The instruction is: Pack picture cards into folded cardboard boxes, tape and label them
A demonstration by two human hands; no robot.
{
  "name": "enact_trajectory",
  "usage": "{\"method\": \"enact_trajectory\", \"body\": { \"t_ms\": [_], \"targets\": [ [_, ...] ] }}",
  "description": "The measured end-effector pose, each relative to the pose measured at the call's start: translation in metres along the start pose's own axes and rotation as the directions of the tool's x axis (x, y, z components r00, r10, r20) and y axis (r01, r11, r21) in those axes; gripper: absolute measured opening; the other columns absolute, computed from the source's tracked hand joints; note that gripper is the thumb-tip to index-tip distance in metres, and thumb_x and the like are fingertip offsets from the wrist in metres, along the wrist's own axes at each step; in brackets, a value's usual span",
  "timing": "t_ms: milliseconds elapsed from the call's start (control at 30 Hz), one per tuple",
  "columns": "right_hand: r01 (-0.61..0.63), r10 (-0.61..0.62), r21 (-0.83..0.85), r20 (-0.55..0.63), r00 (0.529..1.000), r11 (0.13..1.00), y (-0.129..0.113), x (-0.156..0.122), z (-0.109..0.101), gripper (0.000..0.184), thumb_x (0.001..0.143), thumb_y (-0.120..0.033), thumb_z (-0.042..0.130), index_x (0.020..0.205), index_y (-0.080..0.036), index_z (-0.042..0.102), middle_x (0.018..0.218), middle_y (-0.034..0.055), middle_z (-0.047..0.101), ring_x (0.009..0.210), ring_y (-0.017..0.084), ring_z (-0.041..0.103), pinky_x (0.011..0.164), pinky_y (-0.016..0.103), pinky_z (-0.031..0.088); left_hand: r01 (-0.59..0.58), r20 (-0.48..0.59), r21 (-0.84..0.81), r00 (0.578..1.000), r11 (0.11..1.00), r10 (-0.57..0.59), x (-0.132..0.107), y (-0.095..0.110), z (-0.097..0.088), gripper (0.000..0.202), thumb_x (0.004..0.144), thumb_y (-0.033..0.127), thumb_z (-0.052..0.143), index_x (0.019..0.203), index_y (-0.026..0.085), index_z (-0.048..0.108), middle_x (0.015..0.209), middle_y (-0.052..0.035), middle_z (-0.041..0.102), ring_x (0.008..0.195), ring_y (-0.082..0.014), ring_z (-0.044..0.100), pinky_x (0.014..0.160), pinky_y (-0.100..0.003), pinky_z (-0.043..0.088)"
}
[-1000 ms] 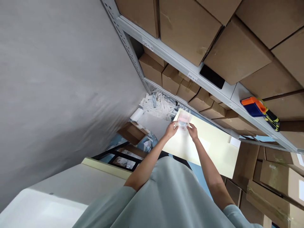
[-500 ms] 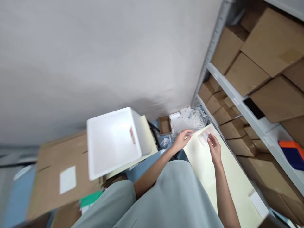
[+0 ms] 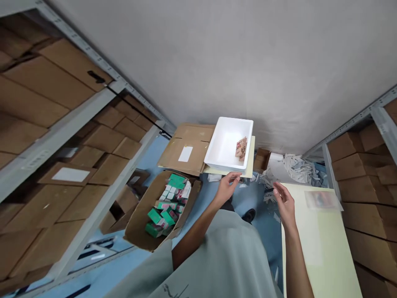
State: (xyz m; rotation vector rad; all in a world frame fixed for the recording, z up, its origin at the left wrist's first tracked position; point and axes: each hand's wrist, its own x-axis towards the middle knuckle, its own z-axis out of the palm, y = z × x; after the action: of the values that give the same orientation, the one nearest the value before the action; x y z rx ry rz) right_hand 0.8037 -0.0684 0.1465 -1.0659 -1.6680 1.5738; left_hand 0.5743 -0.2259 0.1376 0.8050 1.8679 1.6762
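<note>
Two hands out: left hand [image 3: 227, 187] half-curled, fingertips at the near rim of a white rectangular tub [image 3: 222, 145] holding reddish packets [image 3: 241, 148], grip unclear; right hand [image 3: 285, 204] spread flat, empty.

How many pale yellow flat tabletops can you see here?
2. One pale yellow tabletop lies under the white plastic tub near the wall; the other is beside the right hand, bearing a clear packet.

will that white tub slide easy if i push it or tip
The white tub looks thin-walled and nearly empty, so probably light and quick to slide. Its few packets lie against one wall, so it may tilt that way when lifted.
</note>
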Motion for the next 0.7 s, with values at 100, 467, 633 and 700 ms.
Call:
{"method": "enact_trajectory", "body": {
  "t_ms": [100,467,633,700],
  "targets": [
    [0.008,-0.006,-0.014,0.126,0.992,1.000,-0.004,-0.004,0.051,0.052,0.088,-0.065,0.081,0.124,-0.027,0.079,0.137,0.0153,0.078,0.130,0.038,0.074,0.114,0.059,0.059,-0.005,-0.077,-0.035,0.997,0.999,0.002,-0.009,-0.007,-0.036,0.027,0.103,0.045,0.066,0.116,0.025,0.080,0.120,-0.0099,0.082,0.113,-0.0258,0.078,0.105,-0.044,0.064],
    [0.100,-0.021,-0.105,0.576,0.817,0.989,0.010,0.002,0.332,0.045,0.092,-0.062,0.077,0.120,-0.027,0.078,0.127,0.0127,0.082,0.118,0.032,0.078,0.106,0.050,0.064,-0.007,-0.354,-0.131,0.935,0.991,-0.040,-0.007,-0.100,-0.260,0.028,0.100,0.045,0.068,0.115,0.024,0.080,0.119,-0.0086,0.082,0.111,-0.0242,0.078,0.101,-0.040,0.064],
    [0.046,0.142,-0.313,0.553,0.821,0.949,0.052,0.027,0.449,0.046,0.086,-0.058,0.078,0.114,-0.022,0.077,0.122,0.0136,0.082,0.113,0.031,0.079,0.103,0.048,0.064,0.137,-0.473,-0.187,0.855,0.973,-0.212,0.006,-0.190,-0.363,0.024,0.093,0.039,0.072,0.111,0.023,0.077,0.118,-0.0103,0.082,0.110,-0.0247,0.077,0.102,-0.043,0.062],
    [-0.020,0.245,-0.451,0.445,0.861,0.892,0.068,0.038,0.482,0.043,0.085,-0.052,0.079,0.114,-0.020,0.075,0.123,0.0146,0.081,0.114,0.032,0.079,0.101,0.047,0.064,0.245,-0.467,-0.212,0.825,0.946,-0.318,0.018,-0.222,-0.385,0.024,0.091,0.036,0.072,0.110,0.021,0.074,0.115,-0.0103,0.081,0.107,-0.0240,0.077,0.097,-0.042,0.063]
  ]
}}
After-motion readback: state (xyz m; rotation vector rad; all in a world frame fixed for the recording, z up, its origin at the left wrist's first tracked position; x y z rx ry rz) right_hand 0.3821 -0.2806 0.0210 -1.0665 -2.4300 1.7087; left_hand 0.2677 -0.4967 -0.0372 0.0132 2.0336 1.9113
